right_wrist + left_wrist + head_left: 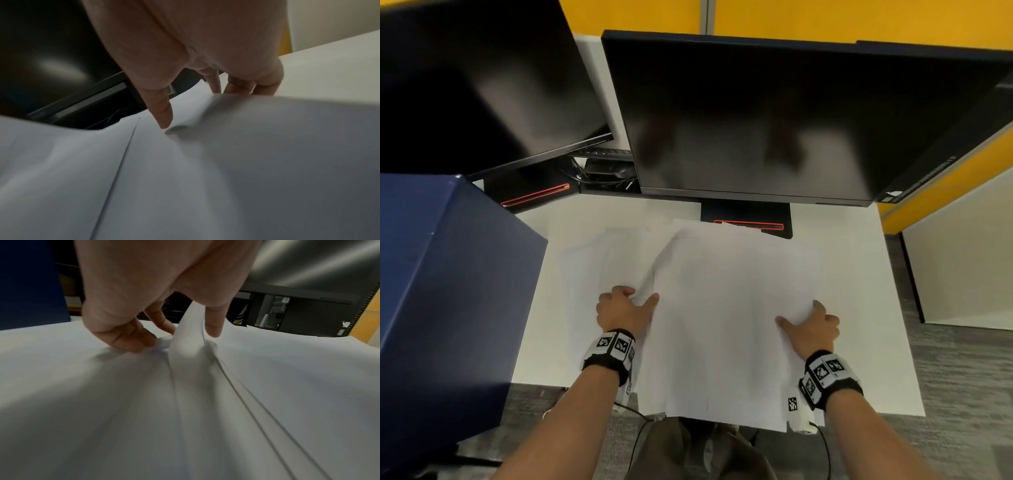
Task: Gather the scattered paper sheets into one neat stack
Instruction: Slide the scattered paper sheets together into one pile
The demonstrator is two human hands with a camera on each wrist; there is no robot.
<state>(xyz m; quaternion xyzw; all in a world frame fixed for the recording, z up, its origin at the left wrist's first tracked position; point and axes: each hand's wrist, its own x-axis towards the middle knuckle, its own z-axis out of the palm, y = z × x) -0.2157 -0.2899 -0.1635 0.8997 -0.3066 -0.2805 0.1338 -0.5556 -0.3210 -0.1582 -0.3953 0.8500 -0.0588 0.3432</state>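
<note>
— Where are the paper sheets [722, 308] found?

— They are spread in an overlapping, uneven pile on the white table [866, 274], in front of the monitor [774, 120], with the near edges hanging past the table's front.

— How is the pile held?

— The left edge is pinched by the left hand [621, 310], thumb on top and fingers [131, 337] curled beneath, so that a fold is raised. The right edge is gripped by the right hand [813, 329], its thumb [162, 112] pressed on top.

— What is seen alongside?

— A blue box [448, 274] is stood at the left.
</note>
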